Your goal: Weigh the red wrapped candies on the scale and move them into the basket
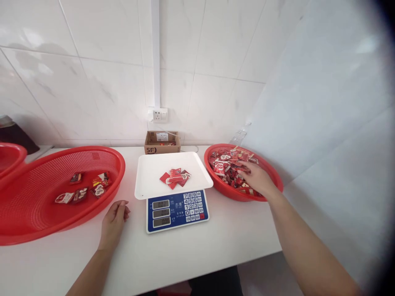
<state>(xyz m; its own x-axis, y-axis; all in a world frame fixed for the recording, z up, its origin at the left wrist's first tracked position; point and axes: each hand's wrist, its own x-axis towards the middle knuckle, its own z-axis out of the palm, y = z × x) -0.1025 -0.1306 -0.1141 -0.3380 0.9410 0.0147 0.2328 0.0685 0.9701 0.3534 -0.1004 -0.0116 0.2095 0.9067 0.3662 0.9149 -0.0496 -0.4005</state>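
Observation:
My right hand (256, 177) reaches over the right red basket (212, 183), its fingers stretched out and touching the heap of small red wrapped packets (219, 166). No packet shows in its grip. Fingers curled in, my left hand (114, 224) rests on the table beside the left basket, with nothing visible in it. Between the hands stands a digital scale (178, 211) with a blue keypad panel. A few wrapped packets (175, 176) lie in a small pile on its white tray (151, 174).
The large left basket (119, 176) contains several packets (79, 195) in red and dark wrappers. Behind the scale, a small cardboard box (154, 150) stands against the tiled wall below a socket (158, 115). The white table's (173, 259) front edge runs below the scale.

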